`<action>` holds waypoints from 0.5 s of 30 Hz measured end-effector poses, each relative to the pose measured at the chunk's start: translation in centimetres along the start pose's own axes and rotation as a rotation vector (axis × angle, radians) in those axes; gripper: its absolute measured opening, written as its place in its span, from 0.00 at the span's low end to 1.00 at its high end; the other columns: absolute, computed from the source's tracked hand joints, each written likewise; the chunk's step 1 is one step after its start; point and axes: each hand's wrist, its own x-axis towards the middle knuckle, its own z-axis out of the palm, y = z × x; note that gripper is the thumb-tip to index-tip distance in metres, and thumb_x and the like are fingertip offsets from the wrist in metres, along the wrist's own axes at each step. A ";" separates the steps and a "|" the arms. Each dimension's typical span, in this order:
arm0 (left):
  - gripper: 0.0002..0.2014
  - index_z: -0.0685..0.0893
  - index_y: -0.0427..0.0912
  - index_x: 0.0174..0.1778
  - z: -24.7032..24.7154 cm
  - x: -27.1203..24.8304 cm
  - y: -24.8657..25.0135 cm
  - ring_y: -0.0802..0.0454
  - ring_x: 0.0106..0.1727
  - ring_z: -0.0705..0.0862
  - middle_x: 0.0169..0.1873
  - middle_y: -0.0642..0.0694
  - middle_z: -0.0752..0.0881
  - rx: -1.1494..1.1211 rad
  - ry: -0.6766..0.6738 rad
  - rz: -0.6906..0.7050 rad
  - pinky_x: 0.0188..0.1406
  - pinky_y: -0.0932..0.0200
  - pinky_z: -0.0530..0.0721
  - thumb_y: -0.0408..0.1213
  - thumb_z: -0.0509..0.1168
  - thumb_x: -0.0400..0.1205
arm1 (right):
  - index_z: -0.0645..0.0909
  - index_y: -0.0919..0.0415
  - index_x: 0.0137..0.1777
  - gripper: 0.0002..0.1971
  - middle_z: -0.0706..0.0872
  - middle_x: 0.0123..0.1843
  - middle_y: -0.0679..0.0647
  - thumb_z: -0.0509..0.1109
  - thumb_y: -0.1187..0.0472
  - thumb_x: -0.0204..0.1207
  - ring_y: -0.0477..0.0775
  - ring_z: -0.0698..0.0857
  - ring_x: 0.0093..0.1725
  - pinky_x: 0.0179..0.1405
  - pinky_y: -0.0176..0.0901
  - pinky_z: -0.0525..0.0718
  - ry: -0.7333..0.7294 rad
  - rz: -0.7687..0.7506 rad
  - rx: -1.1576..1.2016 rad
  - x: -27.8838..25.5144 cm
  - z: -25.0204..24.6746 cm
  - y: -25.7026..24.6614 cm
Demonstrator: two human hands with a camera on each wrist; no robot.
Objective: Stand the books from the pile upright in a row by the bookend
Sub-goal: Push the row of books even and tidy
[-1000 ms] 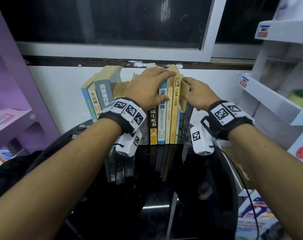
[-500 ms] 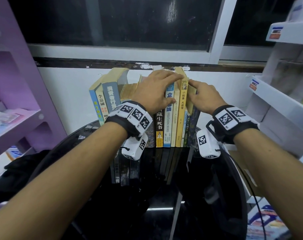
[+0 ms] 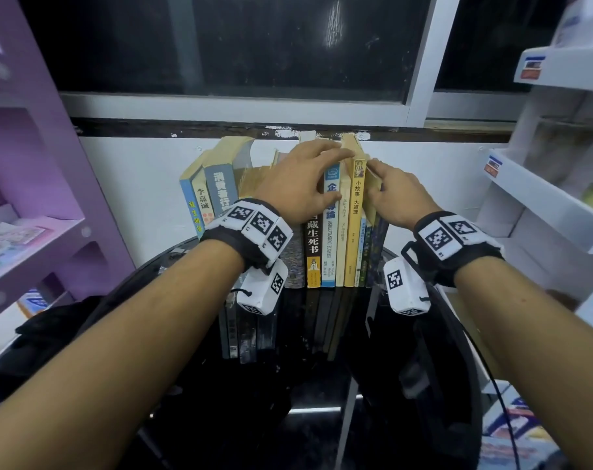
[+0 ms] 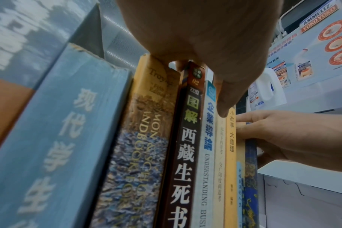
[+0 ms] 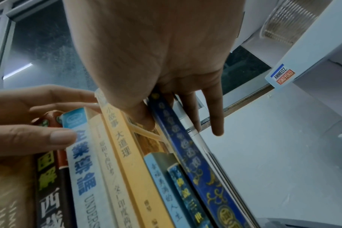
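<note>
A row of books (image 3: 329, 245) stands upright on the black table against the white wall. My left hand (image 3: 305, 184) lies over the tops of the middle books, its fingers reaching the yellow book (image 3: 355, 225) and its thumb (image 4: 224, 106) pressing on a cream spine. My right hand (image 3: 390, 195) pinches the row's right end, thumb (image 5: 142, 120) on a yellow-framed cover and fingers beyond the dark blue book (image 5: 197, 162). Three books at the left end (image 3: 213, 195) lean rightwards. A thin white edge (image 5: 198, 136) runs beside the blue book; I cannot tell whether it is the bookend.
The glossy black round table (image 3: 288, 385) mirrors the books. A purple shelf unit (image 3: 34, 232) stands close on the left and white shelves (image 3: 542, 205) on the right. A dark window and its white frame (image 3: 237, 106) sit above the wall.
Both hands hold the same places on the row. Only my head view has shifted a little.
</note>
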 end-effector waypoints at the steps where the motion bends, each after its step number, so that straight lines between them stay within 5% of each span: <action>1: 0.30 0.69 0.54 0.77 -0.1 -0.2 -0.1 0.52 0.77 0.67 0.77 0.52 0.69 -0.009 0.006 -0.003 0.74 0.50 0.70 0.48 0.69 0.78 | 0.68 0.50 0.78 0.23 0.78 0.73 0.58 0.58 0.60 0.82 0.64 0.79 0.67 0.67 0.61 0.78 -0.019 -0.010 0.015 0.0 -0.2 -0.2; 3: 0.29 0.69 0.54 0.77 -0.4 -0.8 -0.3 0.51 0.78 0.67 0.78 0.51 0.69 -0.008 0.013 -0.003 0.74 0.49 0.71 0.48 0.68 0.79 | 0.66 0.52 0.81 0.27 0.65 0.82 0.58 0.60 0.61 0.82 0.61 0.67 0.80 0.77 0.56 0.68 -0.059 -0.016 0.070 -0.2 -0.4 -0.2; 5: 0.29 0.69 0.53 0.77 -0.8 -1.4 -0.7 0.50 0.78 0.67 0.78 0.51 0.69 0.013 0.039 -0.003 0.74 0.48 0.70 0.48 0.67 0.79 | 0.64 0.53 0.81 0.29 0.63 0.83 0.59 0.64 0.58 0.80 0.60 0.60 0.83 0.79 0.58 0.64 -0.093 -0.011 0.168 -0.4 -0.6 -0.3; 8: 0.28 0.70 0.53 0.77 -1.6 -2.3 -1.3 0.49 0.77 0.67 0.77 0.50 0.70 0.047 0.084 -0.014 0.76 0.47 0.66 0.48 0.67 0.80 | 0.61 0.55 0.80 0.31 0.73 0.69 0.52 0.68 0.62 0.79 0.56 0.77 0.66 0.64 0.53 0.79 -0.045 0.035 0.346 -1.2 -0.8 -0.1; 10: 0.28 0.71 0.51 0.77 -2.2 -2.8 -1.9 0.48 0.77 0.68 0.76 0.48 0.72 0.064 0.116 -0.016 0.77 0.44 0.65 0.48 0.65 0.80 | 0.56 0.52 0.82 0.35 0.71 0.66 0.47 0.68 0.64 0.79 0.53 0.79 0.59 0.60 0.49 0.80 -0.015 0.084 0.408 -1.8 -0.8 0.4; 15: 0.28 0.73 0.49 0.76 -3.9 -4.5 -4.1 0.47 0.76 0.69 0.73 0.47 0.75 0.097 0.219 -0.038 0.76 0.38 0.64 0.47 0.63 0.78 | 0.52 0.48 0.83 0.41 0.69 0.80 0.53 0.72 0.61 0.76 0.56 0.81 0.65 0.68 0.60 0.79 -0.002 0.128 0.512 -3.2 -0.5 1.0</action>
